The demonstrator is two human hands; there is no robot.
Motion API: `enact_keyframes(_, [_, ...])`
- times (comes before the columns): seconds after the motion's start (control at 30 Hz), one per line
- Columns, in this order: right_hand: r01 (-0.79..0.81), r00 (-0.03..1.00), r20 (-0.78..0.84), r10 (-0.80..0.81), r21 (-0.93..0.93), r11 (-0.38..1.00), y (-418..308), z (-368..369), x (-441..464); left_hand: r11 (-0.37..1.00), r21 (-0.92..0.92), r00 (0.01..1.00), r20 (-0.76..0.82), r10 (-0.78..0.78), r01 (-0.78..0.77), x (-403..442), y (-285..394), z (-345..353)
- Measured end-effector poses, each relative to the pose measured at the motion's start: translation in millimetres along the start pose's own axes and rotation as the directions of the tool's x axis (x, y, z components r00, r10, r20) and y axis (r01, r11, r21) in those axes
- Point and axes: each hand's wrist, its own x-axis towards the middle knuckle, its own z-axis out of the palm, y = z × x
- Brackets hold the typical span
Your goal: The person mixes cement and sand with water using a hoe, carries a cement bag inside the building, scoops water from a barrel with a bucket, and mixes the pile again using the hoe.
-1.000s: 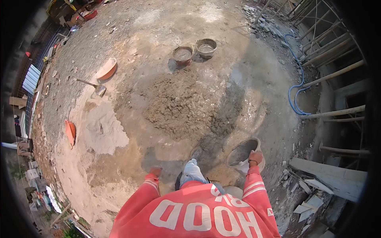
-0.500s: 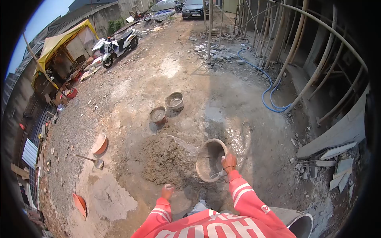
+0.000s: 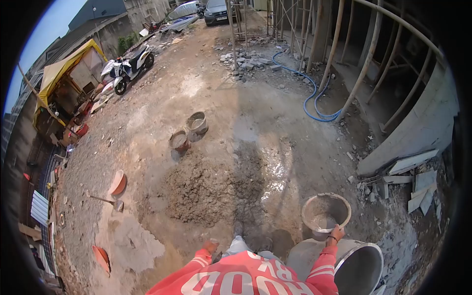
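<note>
My right hand (image 3: pixel 336 234) grips the near rim of a large grey, mortar-stained bucket (image 3: pixel 312 210), its mouth facing up towards me. The bucket is at my right, just beyond a big grey cylinder (image 3: pixel 304 256) lying on its side. My left hand (image 3: pixel 211 246) hangs low in front of me, fingers curled, with nothing seen in it. Ahead of my feet spreads a heap of wet mortar (image 3: pixel 201 189). Past the heap stand two smaller buckets, a reddish one (image 3: pixel 180 141) and a grey one (image 3: pixel 197 124), both with grey material inside.
A hoe (image 3: pixel 104 199) and an orange basin (image 3: pixel 118 183) lie to the left, with another orange piece (image 3: pixel 102 259) nearer me. A blue hose (image 3: pixel 312 101) curls by the bamboo poles (image 3: pixel 361 66). Broken slabs (image 3: pixel 413 162) lie right. A scooter (image 3: pixel 129 71) and car (image 3: pixel 216 12) stand farther off.
My right hand has carried the large bucket from beside the mortar heap to the right, near the lying cylinder. My left hand stays low near my body. The view has shifted slightly.
</note>
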Motion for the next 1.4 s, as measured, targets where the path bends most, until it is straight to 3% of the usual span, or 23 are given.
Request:
enact_keyframes(0.03, [-0.011, 0.996, -0.085, 0.018, 0.079, 0.997, 1, -11, 10, 0.990, -0.002, 0.989, -0.059, 0.139, -0.139, -5, 13, 9])
enact_keyframes(0.13, [-0.259, 0.942, -0.081, 0.326, 0.443, 0.858, -37, -38, 8, 0.883, 0.130, 0.858, -0.210, 0.469, -0.451, -3, 31, 32])
enact_keyframes(0.2, [-0.475, 0.868, 0.020, 0.497, 0.325, 0.818, -34, -36, 13, 0.825, 0.121, 0.803, -0.188, 0.566, -0.552, -40, 55, 28])
enact_keyframes(0.23, [-0.572, 0.816, 0.067, 0.575, 0.244, 0.783, -30, -36, 15, 0.847, 0.095, 0.815, -0.238, 0.529, -0.523, -42, 47, 32])
enact_keyframes(0.27, [-0.577, 0.812, 0.110, 0.573, 0.003, 0.817, 26, -27, 39, 0.871, 0.064, 0.826, -0.291, 0.483, -0.487, -45, 35, 37])
enact_keyframes(0.3, [-0.530, 0.807, 0.153, 0.570, -0.236, 0.814, 89, -20, 69, 0.890, 0.067, 0.829, -0.338, 0.445, -0.450, -69, 34, 35])
enact_keyframes(0.33, [-0.513, 0.731, 0.291, 0.617, -0.363, 0.778, 99, -15, 48, 0.909, 0.069, 0.831, -0.382, 0.404, -0.410, -94, 27, 34])
enact_keyframes(0.4, [-0.350, 0.517, 0.544, 0.661, -0.570, 0.743, 115, -3, 5, 0.959, -0.155, 0.911, -0.377, 0.165, -0.237, -111, -27, 42])
enact_keyframes(0.47, [-0.181, 0.479, 0.530, 0.700, -0.720, 0.670, 93, 10, -76, 0.921, -0.380, 0.929, -0.366, -0.059, -0.091, -121, -85, 55])
enact_keyframes(0.57, [0.072, 0.346, 0.586, 0.733, -0.795, 0.602, 119, 30, -140, 0.757, -0.650, 0.865, -0.341, -0.368, 0.066, -139, -205, 102])
enact_keyframes(0.67, [0.331, 0.181, 0.716, 0.674, -0.690, 0.644, 130, 63, -190, 0.681, -0.623, 0.707, -0.275, -0.651, 0.384, -161, -319, 169])
enact_keyframes(0.73, [0.478, 0.045, 0.765, 0.643, -0.581, 0.658, 131, 86, -212, 0.638, -0.630, 0.609, -0.311, -0.730, 0.442, -207, -308, 188])
enact_keyframes(0.77, [0.488, 0.043, 0.773, 0.633, -0.569, 0.662, 124, 98, -220, 0.613, -0.635, 0.556, -0.326, -0.764, 0.471, -236, -284, 185])
enact_keyframes(0.83, [0.504, 0.039, 0.790, 0.612, -0.544, 0.671, 91, 119, -252, 0.599, -0.669, 0.650, -0.223, -0.726, 0.440, -241, -306, 204])
enact_keyframes(0.97, [0.568, 0.147, 0.824, 0.547, -0.523, 0.635, 74, 163, -278, 0.485, -0.846, 0.847, -0.080, -0.525, 0.221, -223, -348, 216])
enact_keyframes(1.03, [0.612, 0.197, 0.815, 0.545, -0.536, 0.581, 78, 179, -291, 0.516, -0.810, 0.813, -0.088, -0.576, 0.278, -211, -361, 195])
enact_keyframes(1.13, [0.717, 0.241, 0.801, 0.548, -0.527, 0.455, 91, 205, -327, 0.575, -0.754, 0.671, -0.250, -0.698, 0.316, -177, -391, 127])
enact_keyframes(1.17, [0.782, 0.227, 0.816, 0.532, -0.478, 0.400, 99, 209, -343, 0.585, -0.755, 0.629, -0.308, -0.714, 0.295, -171, -401, 91])
enact_keyframes(1.23, [0.980, 0.074, 0.886, 0.458, -0.151, 0.133, 128, 216, -363, 0.468, -0.823, 0.645, -0.170, -0.745, 0.323, -138, -443, 28])
enact_keyframes(1.3, [0.985, -0.076, 0.898, 0.434, 0.136, -0.109, 178, 228, -385, 0.631, -0.775, 0.588, -0.497, -0.638, 0.029, -130, -463, -48])
enact_keyframes(1.33, [0.970, -0.111, 0.896, 0.429, 0.192, -0.150, 201, 229, -396, 0.826, -0.558, 0.455, -0.758, -0.468, -0.080, -100, -500, -68])
enact_keyframes(1.37, [0.962, -0.139, 0.904, 0.404, 0.220, -0.164, 192, 231, -432, 0.415, -0.882, 0.593, -0.461, -0.660, -0.223, -114, -475, -133])
enact_keyframes(1.4, [0.965, -0.168, 0.915, 0.366, 0.229, -0.130, 187, 239, -471, 0.453, -0.851, 0.585, -0.516, -0.625, -0.266, -127, -461, -179])
